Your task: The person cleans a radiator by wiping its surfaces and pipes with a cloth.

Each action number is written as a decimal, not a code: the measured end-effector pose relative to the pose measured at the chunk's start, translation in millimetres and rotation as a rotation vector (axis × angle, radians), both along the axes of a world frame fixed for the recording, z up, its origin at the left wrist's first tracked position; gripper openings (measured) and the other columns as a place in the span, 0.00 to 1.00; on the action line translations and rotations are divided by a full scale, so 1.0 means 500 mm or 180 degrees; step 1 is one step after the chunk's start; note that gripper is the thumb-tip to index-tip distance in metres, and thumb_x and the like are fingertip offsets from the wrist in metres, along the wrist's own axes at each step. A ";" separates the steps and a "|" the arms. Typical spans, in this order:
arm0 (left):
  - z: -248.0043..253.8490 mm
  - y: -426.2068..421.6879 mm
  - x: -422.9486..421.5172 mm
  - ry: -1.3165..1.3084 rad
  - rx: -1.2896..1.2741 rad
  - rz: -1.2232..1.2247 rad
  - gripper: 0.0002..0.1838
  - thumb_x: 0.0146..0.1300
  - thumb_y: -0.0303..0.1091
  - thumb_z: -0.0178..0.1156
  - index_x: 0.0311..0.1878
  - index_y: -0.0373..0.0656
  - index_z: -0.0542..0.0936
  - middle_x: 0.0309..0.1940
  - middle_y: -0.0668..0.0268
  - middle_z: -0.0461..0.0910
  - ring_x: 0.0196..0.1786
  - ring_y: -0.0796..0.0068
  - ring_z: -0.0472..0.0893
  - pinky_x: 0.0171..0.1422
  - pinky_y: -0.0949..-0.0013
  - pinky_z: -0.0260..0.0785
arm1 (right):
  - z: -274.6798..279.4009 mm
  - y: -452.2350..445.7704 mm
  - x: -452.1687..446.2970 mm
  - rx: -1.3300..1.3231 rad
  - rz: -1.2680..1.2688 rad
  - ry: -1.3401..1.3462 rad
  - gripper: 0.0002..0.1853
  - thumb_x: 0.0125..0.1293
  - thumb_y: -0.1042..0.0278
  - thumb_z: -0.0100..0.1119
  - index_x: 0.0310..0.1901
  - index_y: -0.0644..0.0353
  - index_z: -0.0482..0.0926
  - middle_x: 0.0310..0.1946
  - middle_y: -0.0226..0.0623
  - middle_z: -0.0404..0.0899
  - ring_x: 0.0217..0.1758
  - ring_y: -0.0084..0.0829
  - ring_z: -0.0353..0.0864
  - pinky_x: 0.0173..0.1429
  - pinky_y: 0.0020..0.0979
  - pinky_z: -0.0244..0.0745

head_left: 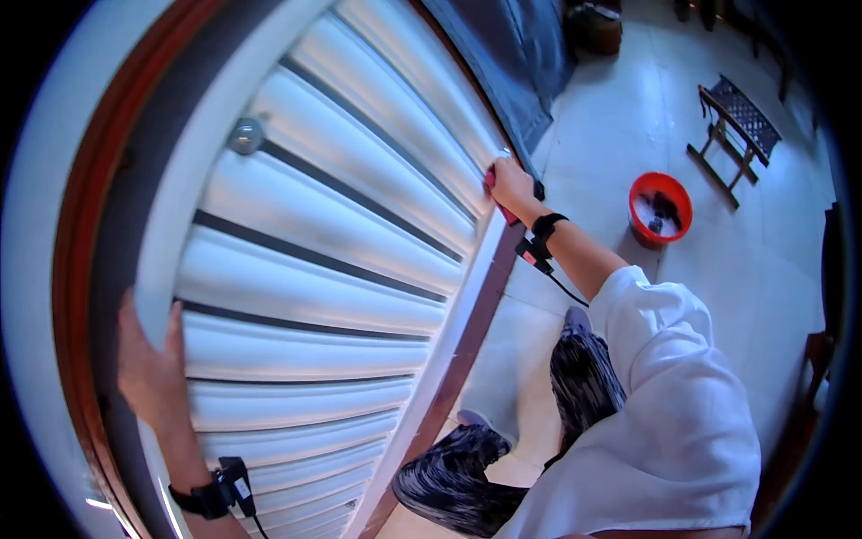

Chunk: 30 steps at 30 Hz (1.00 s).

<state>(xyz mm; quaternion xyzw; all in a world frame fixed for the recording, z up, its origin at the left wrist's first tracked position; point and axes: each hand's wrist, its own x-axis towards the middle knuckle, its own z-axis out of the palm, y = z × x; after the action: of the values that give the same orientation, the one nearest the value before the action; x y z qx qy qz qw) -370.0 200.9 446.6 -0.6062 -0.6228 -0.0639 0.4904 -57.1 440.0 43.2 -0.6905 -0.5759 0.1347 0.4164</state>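
A white slatted panel [314,260], like a louvred door or shutter, fills the left half of the head view, with dark gaps between its slats. At the panel's right edge, my right hand [514,189] is closed around a pink-red cloth [508,215], mostly hidden by the fingers. My left hand [154,373] lies against the panel's left frame, its thumb and fingers stretched out and apart, holding nothing visible. Both wrists wear black straps with small devices and cables. A round glassy knob [246,136] sits near the panel's upper left edge.
An orange-red bucket [638,232] with dark and whitish contents stands on the tiled floor to the right. Behind it is a small folding stool [743,121]. A dark blue curtain [503,63] hangs beyond the panel. A brown ledge [467,346] runs below the panel.
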 end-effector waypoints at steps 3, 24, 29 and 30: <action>0.003 -0.003 0.011 0.0083 0.0088 -0.0061 0.28 0.59 0.54 0.58 0.58 0.49 0.70 0.48 0.59 0.78 0.47 0.59 0.80 0.48 0.61 0.75 | 0.053 -0.006 0.028 -0.0760 0.0608 -0.0136 0.12 0.54 0.68 0.54 0.41 0.58 0.79 0.41 0.50 0.79 0.44 0.50 0.80 0.47 0.45 0.74; -0.006 0.010 -0.018 0.0179 0.0123 0.0142 0.27 0.62 0.55 0.55 0.61 0.54 0.68 0.51 0.63 0.78 0.49 0.63 0.81 0.49 0.60 0.77 | 0.300 0.081 -0.006 0.3564 -0.0131 0.0024 0.15 0.55 0.74 0.63 0.45 0.53 0.80 0.51 0.39 0.75 0.55 0.43 0.72 0.57 0.36 0.71; -0.006 0.016 -0.041 0.0052 0.0150 0.0166 0.27 0.62 0.56 0.54 0.62 0.55 0.68 0.51 0.63 0.78 0.48 0.61 0.81 0.49 0.56 0.77 | 0.091 0.035 -0.017 0.2779 -0.0045 0.0057 0.21 0.50 0.80 0.61 0.48 0.51 0.78 0.53 0.40 0.72 0.55 0.46 0.70 0.57 0.40 0.69; -0.005 0.017 -0.047 0.0054 0.0157 0.0170 0.27 0.62 0.56 0.54 0.62 0.55 0.68 0.51 0.63 0.78 0.48 0.61 0.81 0.49 0.56 0.77 | 0.051 0.021 -0.017 0.2606 -0.0053 0.0008 0.23 0.47 0.79 0.63 0.48 0.51 0.78 0.53 0.39 0.71 0.55 0.46 0.70 0.57 0.41 0.69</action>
<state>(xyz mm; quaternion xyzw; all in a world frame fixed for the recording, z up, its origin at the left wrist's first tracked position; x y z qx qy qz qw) -393.5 209.3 444.1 -0.5776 -0.6328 -0.0610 0.5120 -65.5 450.7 68.4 -0.4722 -0.5758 -0.1082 0.6586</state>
